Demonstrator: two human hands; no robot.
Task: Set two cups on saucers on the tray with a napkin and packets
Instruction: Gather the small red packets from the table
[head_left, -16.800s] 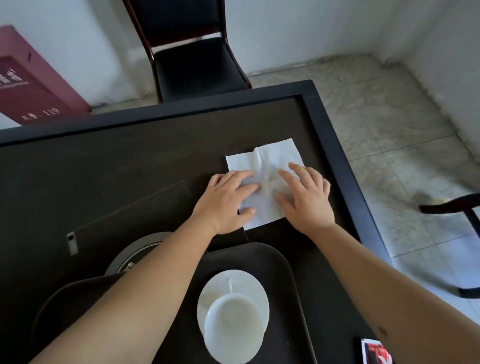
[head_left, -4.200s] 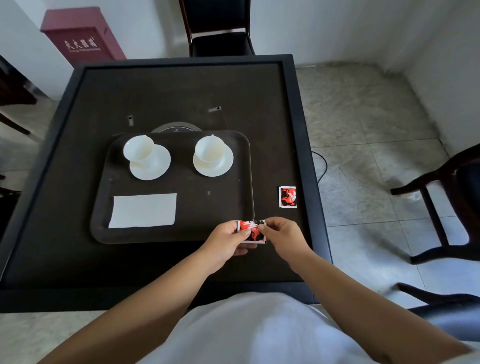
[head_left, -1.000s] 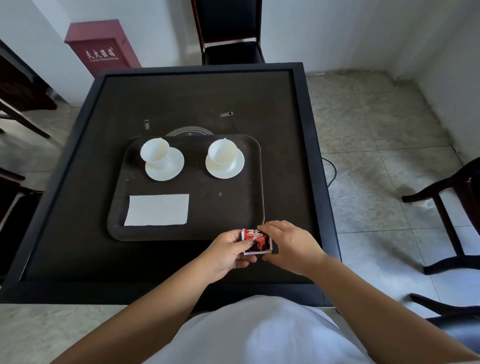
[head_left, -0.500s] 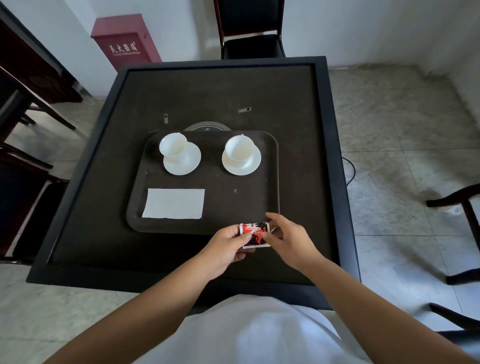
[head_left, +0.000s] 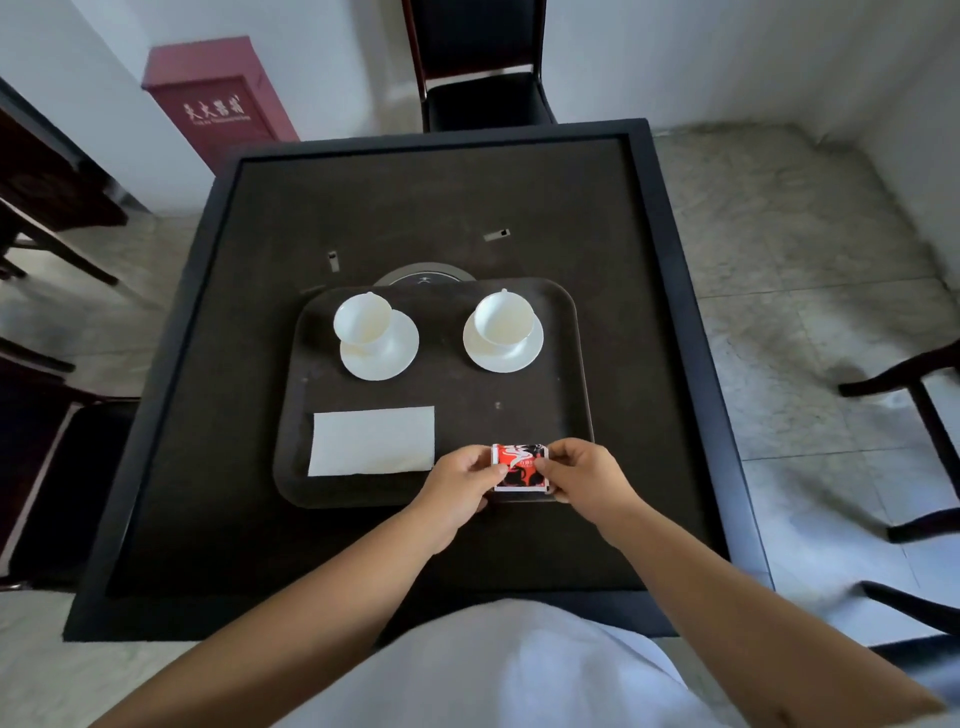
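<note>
A dark tray (head_left: 561, 395) lies on the black table. Two white cups stand on white saucers at its far side: the left cup (head_left: 362, 325) on its saucer (head_left: 387, 356), the right cup (head_left: 503, 318) on its saucer (head_left: 511, 352). A folded white napkin (head_left: 372, 440) lies at the tray's near left. Over the tray's near right corner, my left hand (head_left: 457, 486) and my right hand (head_left: 584, 475) pinch red, black and white packets (head_left: 519, 466) from either side. How many packets are stacked there is unclear.
The black table (head_left: 239, 519) has a raised rim. A round grey disc (head_left: 423, 274) shows behind the tray, with two small metal fittings nearby. A dark chair (head_left: 480, 73) stands beyond the table, a red cabinet (head_left: 218, 104) at the back left, and chair legs (head_left: 914, 415) to the right.
Both hands have carried the packets forward from the table's near edge to over the tray's near right corner. The lone packet seen on the table 4.2 s ago is gone from there.
</note>
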